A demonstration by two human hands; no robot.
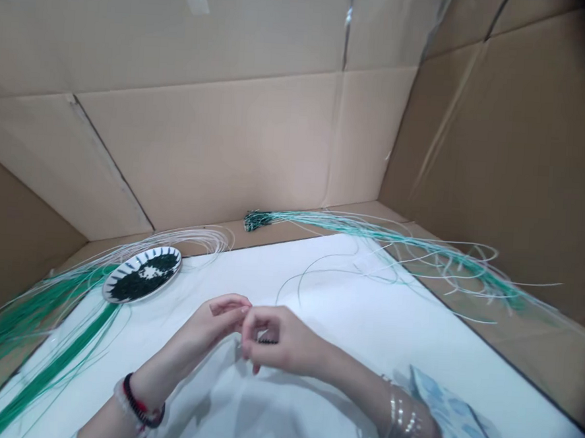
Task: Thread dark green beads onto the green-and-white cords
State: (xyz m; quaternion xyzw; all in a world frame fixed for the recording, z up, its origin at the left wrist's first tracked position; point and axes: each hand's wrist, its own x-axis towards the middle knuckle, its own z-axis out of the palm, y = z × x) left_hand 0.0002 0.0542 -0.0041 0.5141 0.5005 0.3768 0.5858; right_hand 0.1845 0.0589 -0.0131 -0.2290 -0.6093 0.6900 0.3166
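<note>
My left hand [211, 330] and my right hand [277, 342] meet over the white sheet [375, 330], fingertips pinched together. The right hand's fingers close on a short row of small dark beads [266, 340]. A thin pale strand [314, 265] curves away from the hands toward the back. What the left fingertips pinch is too fine to make out. A red and black bracelet sits on my left wrist, and several clear bangles on my right.
A striped plate [142, 274] of dark green beads lies at the left. Green strand bundles lie at the left [33, 322] and across the back right [395, 242]. Cardboard walls [229, 122] enclose the area on three sides.
</note>
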